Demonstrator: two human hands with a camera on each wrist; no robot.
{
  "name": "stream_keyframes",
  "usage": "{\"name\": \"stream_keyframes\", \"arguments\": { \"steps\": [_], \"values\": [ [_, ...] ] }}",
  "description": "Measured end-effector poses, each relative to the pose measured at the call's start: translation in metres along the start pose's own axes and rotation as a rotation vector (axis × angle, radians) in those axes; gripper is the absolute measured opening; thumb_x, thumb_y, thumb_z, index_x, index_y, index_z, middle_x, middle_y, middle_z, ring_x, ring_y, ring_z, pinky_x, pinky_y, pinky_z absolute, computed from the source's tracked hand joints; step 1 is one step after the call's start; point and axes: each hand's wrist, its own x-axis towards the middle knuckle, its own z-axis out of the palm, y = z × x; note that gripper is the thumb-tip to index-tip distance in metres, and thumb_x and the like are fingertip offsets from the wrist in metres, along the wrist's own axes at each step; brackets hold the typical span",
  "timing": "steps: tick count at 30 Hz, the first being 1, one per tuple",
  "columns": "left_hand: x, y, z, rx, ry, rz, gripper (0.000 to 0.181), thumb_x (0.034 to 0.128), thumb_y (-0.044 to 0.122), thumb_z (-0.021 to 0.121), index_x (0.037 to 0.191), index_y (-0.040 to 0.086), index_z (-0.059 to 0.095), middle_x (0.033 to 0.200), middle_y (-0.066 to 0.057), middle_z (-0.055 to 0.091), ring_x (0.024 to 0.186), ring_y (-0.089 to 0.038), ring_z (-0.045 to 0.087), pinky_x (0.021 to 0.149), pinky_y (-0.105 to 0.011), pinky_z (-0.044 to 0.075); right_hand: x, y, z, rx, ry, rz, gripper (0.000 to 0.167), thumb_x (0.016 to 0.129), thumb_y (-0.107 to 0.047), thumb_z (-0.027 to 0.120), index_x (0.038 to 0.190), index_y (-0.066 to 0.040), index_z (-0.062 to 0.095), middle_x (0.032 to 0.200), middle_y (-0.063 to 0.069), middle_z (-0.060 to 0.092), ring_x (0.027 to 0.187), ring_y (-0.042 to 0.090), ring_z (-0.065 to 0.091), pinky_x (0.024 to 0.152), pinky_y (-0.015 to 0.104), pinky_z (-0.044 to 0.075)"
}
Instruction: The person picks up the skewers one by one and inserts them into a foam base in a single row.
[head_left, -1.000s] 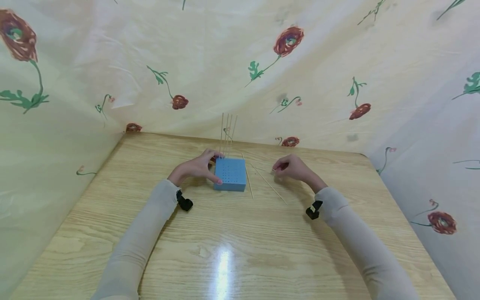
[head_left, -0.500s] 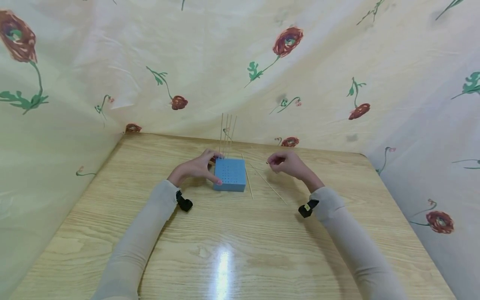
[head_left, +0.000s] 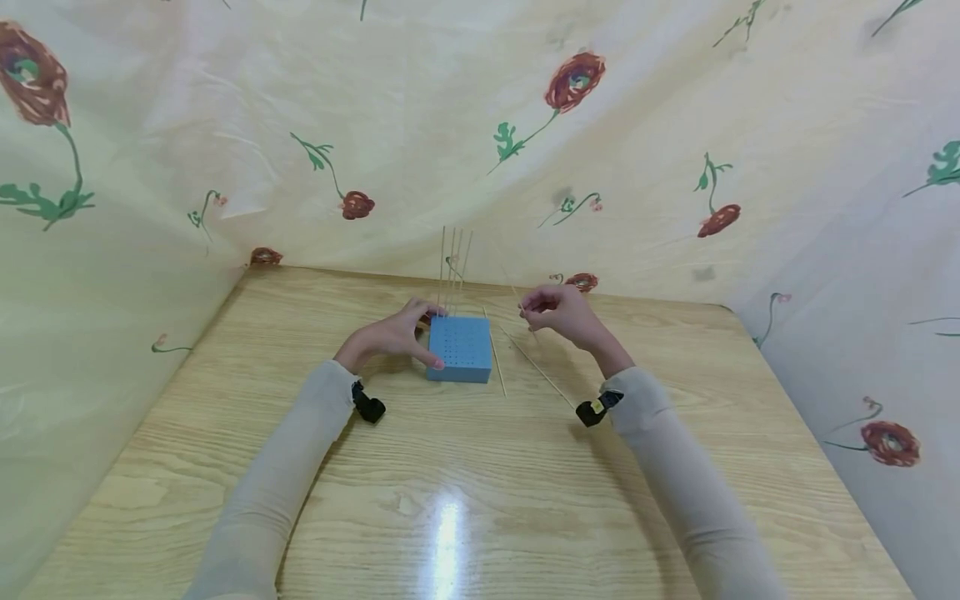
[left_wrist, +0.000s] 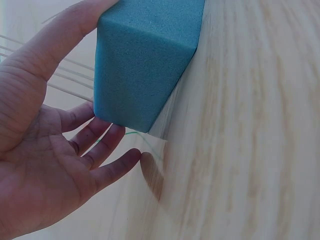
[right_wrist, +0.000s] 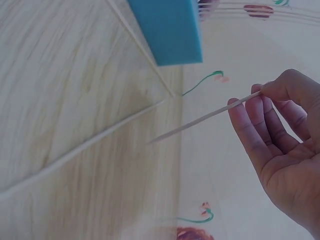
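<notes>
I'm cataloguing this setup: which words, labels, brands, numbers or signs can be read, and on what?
None readable. The blue block shows only holes, the wall covering only floral print. The yellowish patch on the black right-wrist camera is too small to tell.

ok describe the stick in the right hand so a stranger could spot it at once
On the wood-grain table, find the blue block with upright sticks at its far edge. To its right, the right hand pinches one thin, pale stick. It alone is held in the air, while two loose sticks lie on the table.
</notes>
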Motion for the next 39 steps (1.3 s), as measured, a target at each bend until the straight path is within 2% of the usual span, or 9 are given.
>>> {"name": "stream_keyframes", "arguments": {
  "steps": [9,13,17,24,28,31,35,39],
  "values": [
    [-0.002,0.0,0.001,-0.001,-0.002,-0.006,0.096,0.0774,0.033,0.091,0.154,0.016,0.036,0.155,-0.012,0.023,0.144,-0.034,0.028,0.119,-0.057,0.028,0.007,-0.013,0.01,0.095,0.042,-0.028,0.02,0.096,-0.003,0.068,0.111,0.009,0.065,0.101,0.024,0.066,0.082,0.015,0.066,0.077,0.033,0.061],
    [-0.003,-0.001,0.001,0.003,0.0,-0.005,0.097,0.0767,0.034,0.091,0.154,0.017,0.036,0.155,-0.011,0.023,0.145,-0.034,0.028,0.119,-0.057,0.028,0.012,-0.017,0.016,0.114,0.057,-0.048,0.019,0.096,-0.003,0.068,0.11,0.009,0.064,0.099,0.021,0.066,0.079,0.014,0.066,0.077,0.033,0.062],
    [-0.005,0.0,0.001,0.0,-0.005,0.006,0.095,0.0781,0.032,0.09,0.154,0.016,0.035,0.155,-0.012,0.023,0.145,-0.034,0.028,0.119,-0.057,0.028,0.014,-0.024,0.02,0.136,0.061,-0.072,0.02,0.096,-0.003,0.069,0.11,0.011,0.063,0.1,0.026,0.064,0.079,0.015,0.066,0.077,0.031,0.061],
    [-0.006,0.002,0.002,-0.016,-0.009,0.007,0.094,0.0789,0.028,0.09,0.154,0.013,0.035,0.154,-0.013,0.023,0.145,-0.035,0.027,0.119,-0.057,0.027,0.016,-0.035,0.025,0.178,0.064,-0.108,0.021,0.095,-0.003,0.07,0.109,0.011,0.062,0.094,0.015,0.066,0.081,0.016,0.067,0.077,0.029,0.061],
    [-0.006,0.002,0.003,-0.013,-0.006,0.005,0.094,0.0787,0.028,0.09,0.154,0.014,0.035,0.154,-0.012,0.022,0.145,-0.035,0.027,0.12,-0.057,0.027,0.019,-0.039,0.03,0.188,0.08,-0.135,0.017,0.094,-0.002,0.07,0.106,0.008,0.064,0.098,0.027,0.066,0.08,0.016,0.068,0.076,0.03,0.061],
    [-0.007,0.002,0.003,-0.013,-0.005,0.006,0.094,0.079,0.027,0.09,0.154,0.014,0.035,0.155,-0.013,0.022,0.145,-0.035,0.028,0.12,-0.057,0.028,0.021,-0.041,0.033,0.191,0.095,-0.151,0.013,0.094,-0.002,0.071,0.103,0.006,0.066,0.098,0.029,0.066,0.08,0.017,0.068,0.075,0.031,0.061],
    [-0.007,0.002,0.004,-0.012,0.0,0.008,0.093,0.0789,0.027,0.09,0.153,0.014,0.036,0.154,-0.013,0.023,0.144,-0.035,0.029,0.119,-0.056,0.028,0.024,-0.045,0.037,0.178,0.117,-0.167,0.013,0.094,-0.005,0.072,0.102,0.004,0.067,0.095,0.021,0.069,0.081,0.016,0.068,0.076,0.03,0.061],
    [-0.007,0.001,0.005,-0.008,0.005,0.015,0.093,0.079,0.026,0.09,0.153,0.014,0.036,0.154,-0.013,0.023,0.143,-0.035,0.029,0.119,-0.055,0.029,0.026,-0.048,0.04,0.169,0.131,-0.175,0.013,0.094,-0.007,0.073,0.101,0.002,0.068,0.097,0.02,0.07,0.083,0.016,0.069,0.078,0.032,0.061]
  ]
}}
